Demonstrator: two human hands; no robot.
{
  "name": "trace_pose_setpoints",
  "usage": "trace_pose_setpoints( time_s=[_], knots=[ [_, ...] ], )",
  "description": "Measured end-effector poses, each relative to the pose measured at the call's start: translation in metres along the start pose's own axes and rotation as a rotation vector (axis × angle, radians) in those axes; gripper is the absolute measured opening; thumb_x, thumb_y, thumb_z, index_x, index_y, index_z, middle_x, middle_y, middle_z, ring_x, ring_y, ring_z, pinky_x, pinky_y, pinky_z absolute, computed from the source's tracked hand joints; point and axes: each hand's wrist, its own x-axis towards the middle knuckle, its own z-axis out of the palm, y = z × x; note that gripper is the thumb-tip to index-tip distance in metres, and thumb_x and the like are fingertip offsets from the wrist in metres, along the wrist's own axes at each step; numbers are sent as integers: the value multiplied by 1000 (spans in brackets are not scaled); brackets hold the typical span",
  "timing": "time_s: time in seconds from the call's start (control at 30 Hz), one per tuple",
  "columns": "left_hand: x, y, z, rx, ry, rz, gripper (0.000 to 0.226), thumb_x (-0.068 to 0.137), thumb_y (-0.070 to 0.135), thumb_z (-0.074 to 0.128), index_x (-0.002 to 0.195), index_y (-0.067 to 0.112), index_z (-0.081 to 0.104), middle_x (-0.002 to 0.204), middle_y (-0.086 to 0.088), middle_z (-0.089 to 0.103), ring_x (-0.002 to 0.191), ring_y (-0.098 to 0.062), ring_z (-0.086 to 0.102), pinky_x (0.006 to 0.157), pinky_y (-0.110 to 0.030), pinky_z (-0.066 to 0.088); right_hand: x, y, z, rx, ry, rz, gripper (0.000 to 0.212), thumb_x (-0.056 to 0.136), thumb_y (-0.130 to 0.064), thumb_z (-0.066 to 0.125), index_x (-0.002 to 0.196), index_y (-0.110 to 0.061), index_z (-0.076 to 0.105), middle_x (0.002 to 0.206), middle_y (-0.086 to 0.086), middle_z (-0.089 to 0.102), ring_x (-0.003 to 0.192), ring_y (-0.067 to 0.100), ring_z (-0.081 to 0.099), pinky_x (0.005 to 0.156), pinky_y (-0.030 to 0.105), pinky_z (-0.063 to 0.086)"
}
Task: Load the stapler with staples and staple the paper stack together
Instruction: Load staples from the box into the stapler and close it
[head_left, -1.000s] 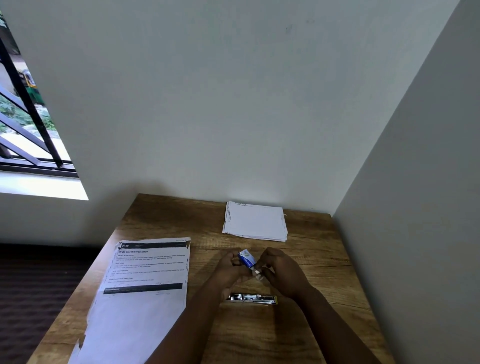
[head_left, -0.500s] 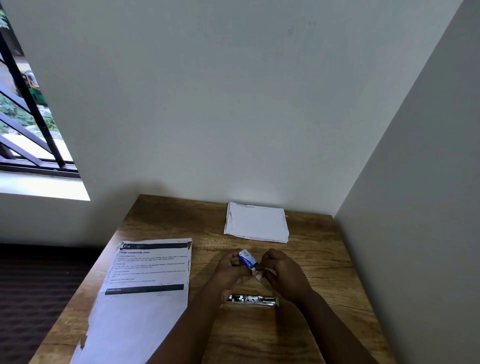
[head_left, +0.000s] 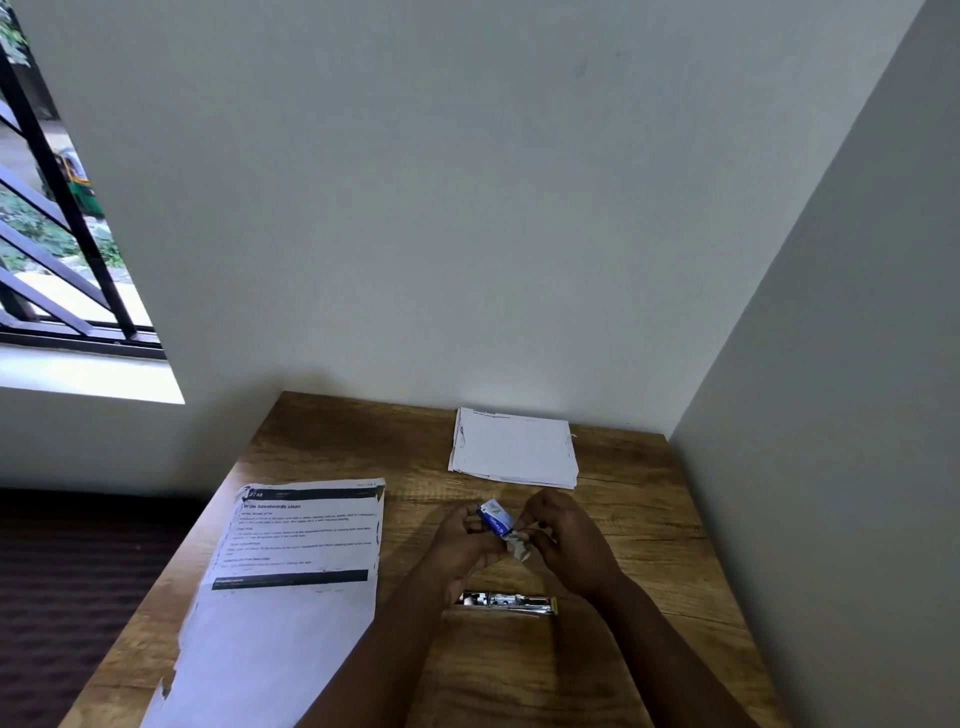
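Staple box (head_left: 496, 517): clamped in left hand (head_left: 467, 540) above table (head_left: 649, 519), right hand (head_left: 563, 545) pinching its pale inner sleeve slightly further out than before; stapler (head_left: 506, 603) lying unloaded beneath, paper stack (head_left: 514, 447) beyond.

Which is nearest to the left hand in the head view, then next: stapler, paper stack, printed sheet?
1. Stapler: just below the left hand, near edge.
2. Paper stack: beyond it, by the wall.
3. Printed sheet: to its left. Close to the stack's rank.
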Motion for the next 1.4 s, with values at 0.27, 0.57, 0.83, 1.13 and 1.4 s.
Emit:
trace_pose_setpoints(
  time_s=[0.27, 0.57, 0.83, 1.13, 1.4],
  knots=[
    [4, -1, 3, -21, -2, -22, 53, 74, -20, 68, 120, 2, 56, 105, -18, 69, 91, -28, 69, 72, -33, 61, -1, 0, -2, 437, 192, 273, 6, 84, -5, 67, 88, -6, 71, 86, 1, 68, 79, 13, 62, 68, 21, 48],
    [5, 0, 5, -106, 4, -44, 40, 85, -12, 60, 121, 4, 54, 117, -24, 65, 89, -32, 72, 67, -35, 62, -9, 11, -23, 1626, 328, 809, 17, 96, -4, 45, 91, -4, 61, 73, 7, 64, 67, 16, 62, 52, 20, 55],
    [8, -6, 7, -126, -75, -19, 50, 69, -13, 77, 112, 7, 58, 111, -16, 68, 89, -25, 74, 68, -31, 61, -16, 5, -13, 1519, 59, 829, 21, 90, 10, 43, 100, 5, 60, 83, 16, 64, 61, 15, 65, 52, 20, 56],
    [7, -9, 10, -25, -129, 34, 47, 69, -3, 81, 113, 3, 63, 105, -11, 74, 95, -21, 73, 73, -26, 59, -23, 8, -10, 1353, 1, 764, 35, 84, 22, 43, 106, 8, 66, 103, 21, 70, 78, 18, 72, 62, 21, 59],
    [5, -11, 6, -21, -101, 40, 29, 82, -2, 70, 111, -1, 66, 109, -16, 73, 94, -23, 73, 72, -26, 59, -26, 1, -6, 1371, 35, 626, 24, 77, 17, 62, 98, 8, 70, 99, 22, 74, 89, 24, 72, 80, 27, 60]
  ],
)
